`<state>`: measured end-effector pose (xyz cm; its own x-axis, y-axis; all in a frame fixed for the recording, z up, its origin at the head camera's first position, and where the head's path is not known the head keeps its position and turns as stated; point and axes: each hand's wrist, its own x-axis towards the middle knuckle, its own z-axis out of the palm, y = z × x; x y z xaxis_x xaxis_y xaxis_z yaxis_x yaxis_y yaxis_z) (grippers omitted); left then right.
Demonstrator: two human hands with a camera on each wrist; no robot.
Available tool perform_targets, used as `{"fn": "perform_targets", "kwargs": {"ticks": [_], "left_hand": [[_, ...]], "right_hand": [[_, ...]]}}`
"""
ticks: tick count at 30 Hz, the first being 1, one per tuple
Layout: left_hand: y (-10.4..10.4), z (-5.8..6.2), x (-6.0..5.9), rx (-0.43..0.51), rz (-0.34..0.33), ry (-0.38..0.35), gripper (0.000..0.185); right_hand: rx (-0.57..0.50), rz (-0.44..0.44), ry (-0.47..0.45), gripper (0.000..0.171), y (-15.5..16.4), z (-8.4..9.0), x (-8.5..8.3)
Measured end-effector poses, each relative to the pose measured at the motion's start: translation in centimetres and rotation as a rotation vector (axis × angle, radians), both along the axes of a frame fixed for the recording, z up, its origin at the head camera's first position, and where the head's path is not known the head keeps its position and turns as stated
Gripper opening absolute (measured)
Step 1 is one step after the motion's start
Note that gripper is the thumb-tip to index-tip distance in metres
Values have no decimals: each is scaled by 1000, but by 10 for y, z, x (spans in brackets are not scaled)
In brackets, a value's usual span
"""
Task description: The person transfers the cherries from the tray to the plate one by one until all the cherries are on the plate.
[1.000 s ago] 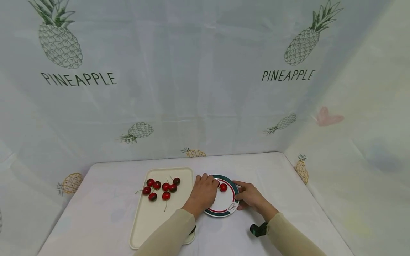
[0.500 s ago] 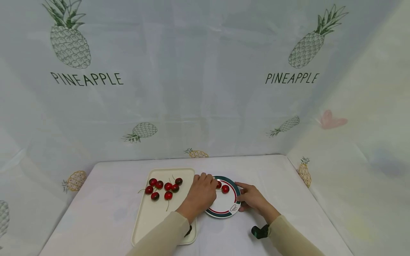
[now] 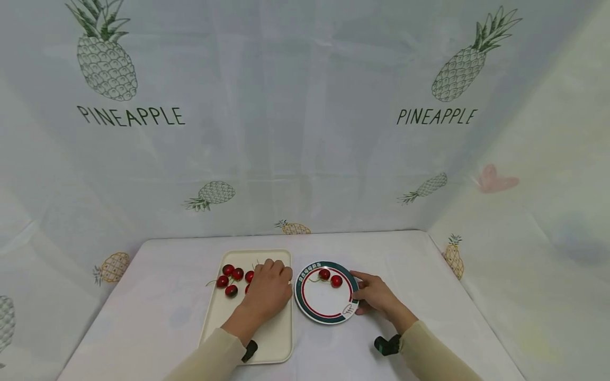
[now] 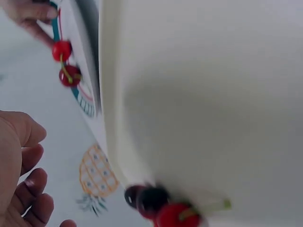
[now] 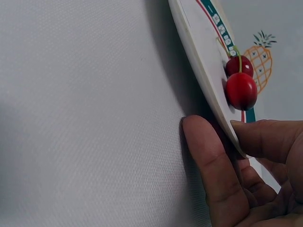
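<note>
A white plate [image 3: 324, 302] with a green and red rim holds two red cherries [image 3: 331, 278], also seen in the right wrist view as cherries [image 5: 240, 81]. My right hand [image 3: 374, 294] pinches the plate's right rim [image 5: 204, 64] between its thumb [image 5: 265, 137] and a finger [image 5: 213, 170] beneath. A cream tray [image 3: 224, 323] lies left of the plate with several cherries [image 3: 227, 279] at its far end. My left hand [image 3: 269, 288] hovers over those cherries, hiding some. In the left wrist view the left hand [image 4: 28, 175] has loosely curled fingers and holds nothing; tray cherries [image 4: 156, 203] show below.
The white table [image 3: 405, 254] is walled at the back and right by a pineapple-print sheet [image 3: 305, 132]. The tray's near half is bare. A dark wrist strap [image 3: 387, 344] sits on my right sleeve.
My left hand left the plate, where a second cherry now lies, and moved left over the tray's cherries. My right hand kept its hold on the plate rim.
</note>
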<state>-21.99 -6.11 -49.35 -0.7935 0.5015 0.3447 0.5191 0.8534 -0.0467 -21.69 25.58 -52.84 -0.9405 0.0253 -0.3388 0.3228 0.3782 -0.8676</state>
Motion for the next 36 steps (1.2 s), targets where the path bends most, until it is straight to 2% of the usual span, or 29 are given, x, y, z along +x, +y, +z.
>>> {"fn": "perform_targets", "kwargs": {"ticks": [7, 10, 14, 17, 22, 30, 36], "left_hand": [[-44, 1, 3, 136, 73, 6, 14], [-62, -1, 6, 164, 97, 6, 13], [-77, -4, 12, 172, 128, -32, 19], [-81, -6, 17, 154, 135, -57, 22], [-81, -14, 22, 69, 125, -89, 23], [-76, -23, 25, -20, 158, -206, 26], [-85, -29, 26, -22, 179, -190, 26]], "right_hand": [[-13, 2, -4, 70, 1, 0, 0], [-11, 3, -6, 70, 1, 1, 0], [-7, -1, -10, 70, 1, 2, 0], [-10, 0, -8, 69, 1, 2, 0], [-18, -3, -7, 69, 1, 0, 0], [-15, -15, -12, 69, 1, 0, 0], [-20, -17, -12, 70, -1, 1, 0]]}}
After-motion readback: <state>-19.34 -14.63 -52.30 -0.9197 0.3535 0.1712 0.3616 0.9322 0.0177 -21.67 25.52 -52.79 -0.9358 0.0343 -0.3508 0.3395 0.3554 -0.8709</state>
